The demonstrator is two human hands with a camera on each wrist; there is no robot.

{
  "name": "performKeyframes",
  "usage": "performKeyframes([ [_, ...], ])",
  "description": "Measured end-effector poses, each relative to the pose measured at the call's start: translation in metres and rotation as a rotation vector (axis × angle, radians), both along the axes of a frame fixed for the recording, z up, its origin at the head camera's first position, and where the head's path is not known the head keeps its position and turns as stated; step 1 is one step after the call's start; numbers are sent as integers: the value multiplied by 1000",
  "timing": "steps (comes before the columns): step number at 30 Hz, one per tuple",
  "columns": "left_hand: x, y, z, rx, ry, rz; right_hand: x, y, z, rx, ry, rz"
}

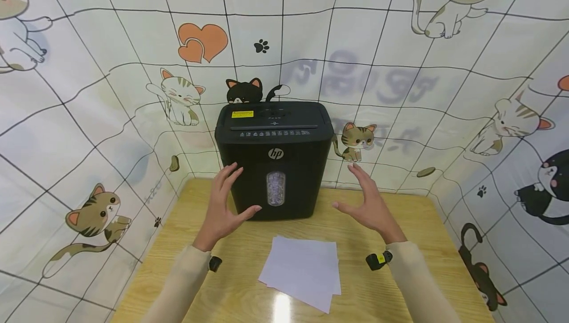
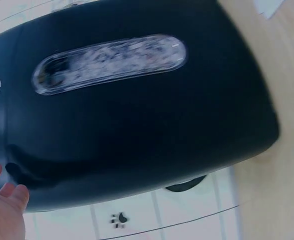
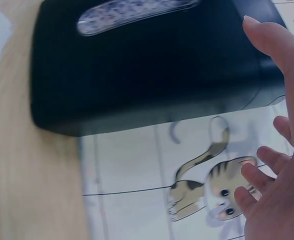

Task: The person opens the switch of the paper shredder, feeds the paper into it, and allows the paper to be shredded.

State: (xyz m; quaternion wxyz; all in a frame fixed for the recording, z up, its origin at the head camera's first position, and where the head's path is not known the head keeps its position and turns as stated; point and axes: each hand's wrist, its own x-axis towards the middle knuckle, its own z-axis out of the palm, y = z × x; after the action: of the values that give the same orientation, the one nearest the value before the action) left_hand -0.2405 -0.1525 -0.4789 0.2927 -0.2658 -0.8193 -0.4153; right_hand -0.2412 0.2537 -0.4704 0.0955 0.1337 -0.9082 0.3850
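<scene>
A black HP paper shredder (image 1: 249, 180) stands upright at the back of the table, its small front window (image 1: 275, 188) showing shredded paper inside. My left hand (image 1: 224, 209) is raised in front of the shredder's left side, fingers spread and holding nothing. To the right of the shredder, my right hand (image 1: 366, 204) is held up with thumb and fingers apart, also holding nothing. In the right wrist view the thumb (image 3: 272, 40) overlaps the shredder's side. A few sheets of white paper (image 1: 304, 271) lie loosely stacked on the table before the shredder, between my forearms.
The wooden table (image 1: 222, 293) meets a white tiled-pattern backdrop (image 1: 146, 31) with cartoon cats behind and on both sides. The shredder's top has a feed slot (image 1: 273, 127) and a yellow label (image 1: 242, 114). Small black cameras (image 1: 377, 261) sit at both wrists.
</scene>
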Motion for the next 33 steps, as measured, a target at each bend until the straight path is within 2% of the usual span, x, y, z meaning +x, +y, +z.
performKeyframes([
  [5,5,3,-28,-4,-58,-21,12,-2,-24,-4,-32,5],
  [13,10,9,-71,-69,-151,-6,26,-8,-54,-17,-87,3],
  [19,13,12,-99,-115,-254,-8,39,-13,-80,-37,-129,24],
  [25,16,18,-123,-137,-391,-21,48,-16,-102,-30,-164,33],
  [28,18,23,-133,-136,-442,-49,51,-17,-113,-16,-190,33],
  [33,21,31,-148,-164,-511,-62,55,-18,-129,24,-244,23],
])
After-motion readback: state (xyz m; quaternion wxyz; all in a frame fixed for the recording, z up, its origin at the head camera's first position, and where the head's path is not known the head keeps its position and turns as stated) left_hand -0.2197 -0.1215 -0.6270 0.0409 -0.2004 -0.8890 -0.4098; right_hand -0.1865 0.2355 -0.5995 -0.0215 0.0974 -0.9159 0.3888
